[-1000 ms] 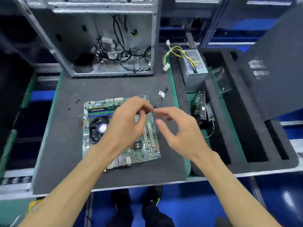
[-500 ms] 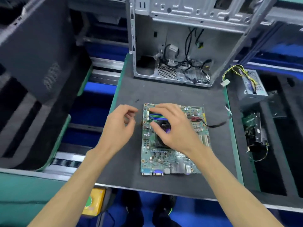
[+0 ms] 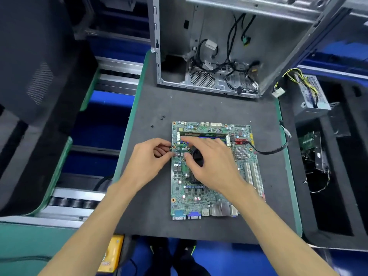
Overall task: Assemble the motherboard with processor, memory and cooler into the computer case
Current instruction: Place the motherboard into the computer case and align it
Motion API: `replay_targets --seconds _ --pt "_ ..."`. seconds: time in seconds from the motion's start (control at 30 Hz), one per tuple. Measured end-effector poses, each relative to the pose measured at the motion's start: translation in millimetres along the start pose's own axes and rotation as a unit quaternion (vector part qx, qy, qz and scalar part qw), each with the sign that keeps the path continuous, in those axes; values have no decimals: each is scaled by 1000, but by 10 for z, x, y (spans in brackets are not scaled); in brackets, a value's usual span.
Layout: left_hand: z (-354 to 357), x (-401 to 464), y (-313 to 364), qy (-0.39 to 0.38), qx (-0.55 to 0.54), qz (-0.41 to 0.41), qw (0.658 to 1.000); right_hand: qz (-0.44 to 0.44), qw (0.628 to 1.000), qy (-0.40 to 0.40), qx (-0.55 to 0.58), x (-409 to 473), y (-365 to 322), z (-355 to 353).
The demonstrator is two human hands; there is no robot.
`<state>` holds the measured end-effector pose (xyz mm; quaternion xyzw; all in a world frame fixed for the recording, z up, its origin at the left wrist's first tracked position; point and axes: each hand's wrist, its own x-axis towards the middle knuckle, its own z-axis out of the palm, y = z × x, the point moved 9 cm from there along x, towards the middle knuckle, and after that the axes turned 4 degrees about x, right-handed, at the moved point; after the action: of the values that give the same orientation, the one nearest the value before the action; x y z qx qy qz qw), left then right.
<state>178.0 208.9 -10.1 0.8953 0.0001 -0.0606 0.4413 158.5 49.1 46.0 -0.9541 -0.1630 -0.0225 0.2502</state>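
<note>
The green motherboard (image 3: 215, 196) lies flat on a grey mat (image 3: 147, 206). A memory stick (image 3: 203, 134) sits in a slot near its far edge. My right hand (image 3: 215, 164) lies over the black cooler (image 3: 196, 156) and hides most of it; its index finger reaches toward the memory slot's left end and its thumb is at the cooler's left side. At the board's left edge my left hand (image 3: 147, 158) pinches the thin coloured fan cable (image 3: 184, 145). The open metal computer case (image 3: 219, 36) stands behind the board with loose black cables inside.
A black cable (image 3: 272, 151) runs from the board's red ports to the mat's right edge. Small black screws (image 3: 162, 117) lie left of the board. A power supply (image 3: 312, 96) and other parts sit in the foam tray (image 3: 338, 216) at right. A black panel (image 3: 29, 66) stands at left.
Both hands left the black cable on the right and moved to the board's left side. My left hand now pinches the fan cable and my right hand has settled lower over the cooler.
</note>
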Motion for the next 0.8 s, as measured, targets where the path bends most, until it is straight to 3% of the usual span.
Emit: replay_targets --seconds 0.17,0.4,0.57,0.8 --pt "-20 3 -5 2 28 -21 999 -3 1000 11 9 6 1 -8" --pt "-49 -115 21 31 -82 -33 996 18 986 102 129 -27 128 -138" --pt "45 -157 -103 21 -137 -59 989 -1 987 113 110 -38 92 -160" --pt "52 -181 -116 48 -195 -31 979 0 987 112 114 -41 101 -156"
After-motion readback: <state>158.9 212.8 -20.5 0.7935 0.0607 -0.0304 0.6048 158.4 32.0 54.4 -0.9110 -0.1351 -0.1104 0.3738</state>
